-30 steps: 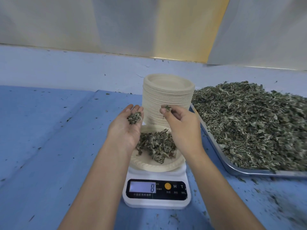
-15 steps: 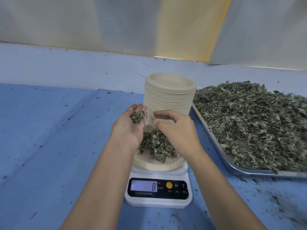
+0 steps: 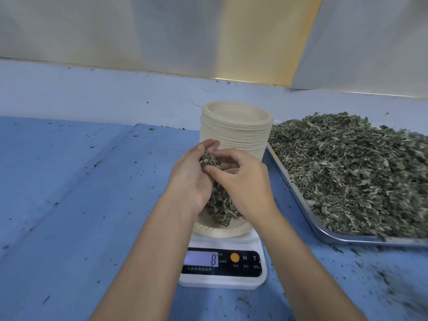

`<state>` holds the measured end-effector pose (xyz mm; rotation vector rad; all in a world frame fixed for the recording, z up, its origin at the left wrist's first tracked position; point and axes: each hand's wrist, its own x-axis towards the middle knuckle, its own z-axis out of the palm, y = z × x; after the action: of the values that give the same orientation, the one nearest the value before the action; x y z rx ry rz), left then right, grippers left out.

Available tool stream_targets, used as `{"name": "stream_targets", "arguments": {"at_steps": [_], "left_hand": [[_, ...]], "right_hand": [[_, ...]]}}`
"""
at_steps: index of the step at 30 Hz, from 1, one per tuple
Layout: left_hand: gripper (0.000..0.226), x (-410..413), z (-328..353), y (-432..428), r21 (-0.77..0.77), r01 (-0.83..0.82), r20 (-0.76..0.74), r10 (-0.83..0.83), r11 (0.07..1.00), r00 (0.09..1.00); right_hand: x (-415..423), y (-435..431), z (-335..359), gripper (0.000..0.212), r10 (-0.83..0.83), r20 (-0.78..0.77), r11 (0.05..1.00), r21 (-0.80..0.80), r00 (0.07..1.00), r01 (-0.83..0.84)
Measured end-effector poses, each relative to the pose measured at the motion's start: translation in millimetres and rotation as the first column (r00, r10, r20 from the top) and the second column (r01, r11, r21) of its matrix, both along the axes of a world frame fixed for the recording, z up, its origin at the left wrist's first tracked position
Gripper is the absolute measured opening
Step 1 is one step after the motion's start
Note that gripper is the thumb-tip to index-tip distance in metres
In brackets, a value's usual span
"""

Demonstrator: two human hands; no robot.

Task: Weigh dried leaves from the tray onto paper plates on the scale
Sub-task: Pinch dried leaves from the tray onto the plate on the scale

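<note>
Both hands work a clump of leaves [image 3: 209,160] above the loaded scale [image 3: 222,280], centre of frame.

The left hand [image 3: 191,179] is palm-up, its grip cupped around the clump, with the fingers curled up behind it. The right hand [image 3: 246,184] meets it from the right, its grip closed with thumb and fingertips pinching the same clump. Directly below the hands, a paper plate [image 3: 223,230] sits on the scale and carries a pile of dried leaves [image 3: 221,209]. The scale display [image 3: 201,259] reads 8. A tall stack of paper plates [image 3: 238,133] stands just behind the scale. The metal tray [image 3: 298,198], heaped with loose leaves [image 3: 352,172], fills the right of the frame beside the stack. Leaf fragments are scattered over the blue worktop [image 3: 81,193].
</note>
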<state>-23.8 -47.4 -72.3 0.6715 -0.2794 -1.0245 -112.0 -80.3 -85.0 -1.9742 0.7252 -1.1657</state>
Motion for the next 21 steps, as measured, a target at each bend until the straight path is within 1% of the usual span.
{"name": "stream_targets", "arguments": {"at_steps": [4,7,9,12,16,19,21], "left_hand": [[0.026,-0.9,-1.4,0.1,-0.013,0.033,0.054,-0.032,0.999,0.998],[0.025,1.0,-3.7,-1.1,0.021,0.011,0.079,-0.012,1.000,0.997],[0.024,1.3,-4.4,-1.3,0.025,0.002,0.051,-0.003,1.000,0.999],[0.023,3.2,-4.5,-0.7,0.006,-0.003,-0.028,0.003,1.000,1.000],[0.023,5.0,-2.6,1.8,-0.002,-0.006,-0.101,0.006,1.000,0.995],[0.023,1.9,-1.0,5.3,0.019,0.056,-0.131,-0.053,0.998,0.990],[0.027,0.0,0.7,6.1,0.015,0.099,-0.156,-0.096,0.995,0.983]], "right_hand": [[0.5,-1.2,-0.4,0.020,0.006,0.066,0.999,0.050,0.998,-0.009],[0.2,-2.7,-1.0,0.015,0.006,0.078,0.998,0.060,0.997,-0.011],[0.0,-3.0,-1.4,0.014,0.008,0.084,0.998,0.063,0.996,-0.013],[-0.7,-3.2,0.0,0.013,0.013,0.132,0.993,0.113,0.991,-0.028],[-1.8,-4.6,2.5,0.019,-0.002,0.206,0.988,0.154,0.979,-0.031],[-2.1,-3.5,2.5,0.019,-0.015,0.222,0.993,0.119,0.975,-0.012],[-1.8,-2.6,0.0,0.016,-0.042,0.162,0.998,0.043,0.986,0.036]]}}
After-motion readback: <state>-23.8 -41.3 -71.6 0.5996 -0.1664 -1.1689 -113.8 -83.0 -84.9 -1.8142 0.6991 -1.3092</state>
